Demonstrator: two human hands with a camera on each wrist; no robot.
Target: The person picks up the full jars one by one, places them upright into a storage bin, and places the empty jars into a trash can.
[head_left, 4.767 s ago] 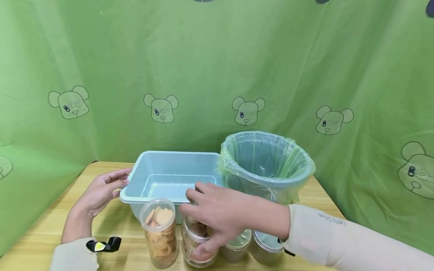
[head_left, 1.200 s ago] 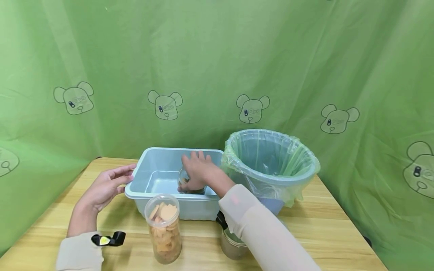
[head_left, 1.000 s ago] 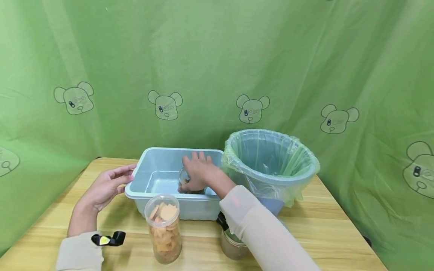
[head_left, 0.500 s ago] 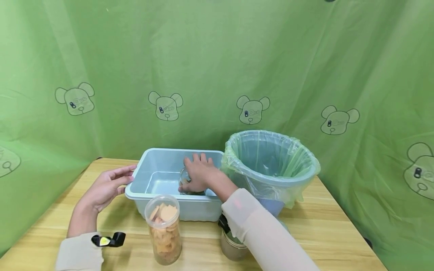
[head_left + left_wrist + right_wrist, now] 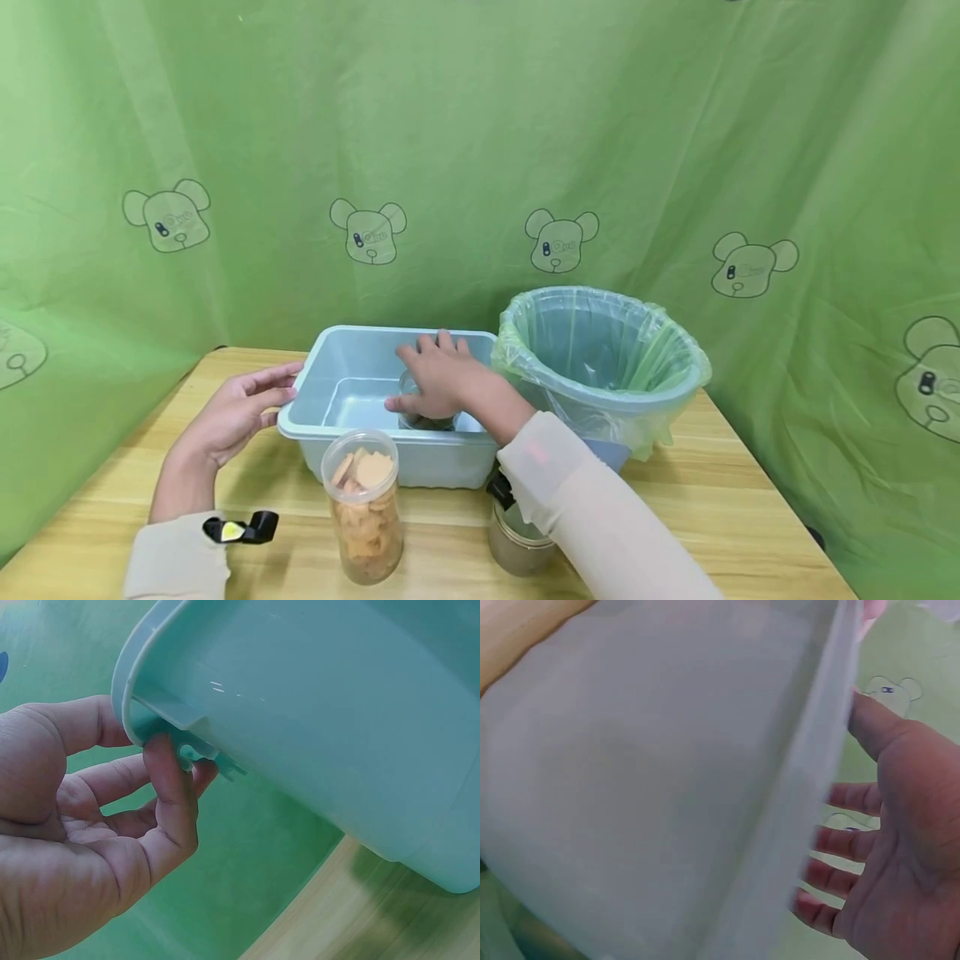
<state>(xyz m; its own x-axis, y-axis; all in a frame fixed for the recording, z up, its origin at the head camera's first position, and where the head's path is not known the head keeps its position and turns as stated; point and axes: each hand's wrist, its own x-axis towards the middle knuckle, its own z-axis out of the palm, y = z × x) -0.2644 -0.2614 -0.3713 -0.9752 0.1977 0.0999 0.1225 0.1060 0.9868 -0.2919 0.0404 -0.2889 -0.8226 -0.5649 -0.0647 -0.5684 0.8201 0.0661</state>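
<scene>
Your left hand [image 5: 225, 421] pinches the tub's [image 5: 442, 467] left rim from outside, likely to steady it. A cookie jar [image 5: 365, 525] stands upright in front. Inside the tub, a second jar [image 5: 426, 422] sits under your right hand [image 5: 438, 379], which arches over the front rim, fingers and thumb spread apart; contact is unclear.

Basin [image 5: 442, 464], mid-frame: smooth plastic, soft sheen. Liner [image 5: 519, 367], right of centre — thin, crinkled, glossy film. Tall jar [image 5: 367, 537], lower centre: clear, shiny, plastic-looking. Table [image 5: 720, 517], lower right: smooth wood grain. Backdrop [image 5: 450, 125], upper frame — creased sheet, faint gloss. Sleeve [image 5: 600, 508], lower right: matt cloth.
</scene>
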